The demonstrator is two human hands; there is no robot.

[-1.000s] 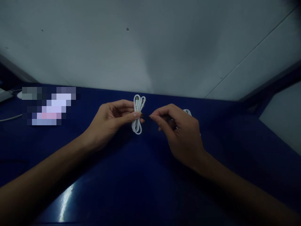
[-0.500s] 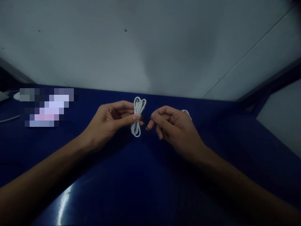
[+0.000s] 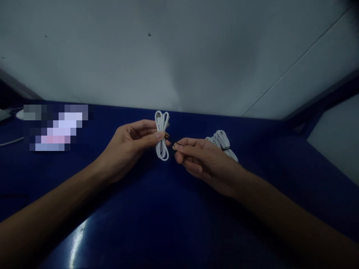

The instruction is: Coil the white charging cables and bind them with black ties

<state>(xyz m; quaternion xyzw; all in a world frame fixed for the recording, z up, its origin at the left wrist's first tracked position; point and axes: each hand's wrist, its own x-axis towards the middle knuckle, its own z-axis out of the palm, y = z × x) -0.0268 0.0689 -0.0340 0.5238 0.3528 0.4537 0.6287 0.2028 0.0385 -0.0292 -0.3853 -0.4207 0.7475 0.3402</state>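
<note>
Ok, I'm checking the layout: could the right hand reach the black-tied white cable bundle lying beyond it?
Probably yes: the black-tied bundle lies just beyond the right hand, with nothing visible in between, though that hand pinches a thin black twist tie.

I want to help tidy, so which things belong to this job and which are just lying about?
In the job:
cable in the left hand
black tie in the right hand
probably the other cables

Just lying about, it seems:
cord
something blurred
</note>
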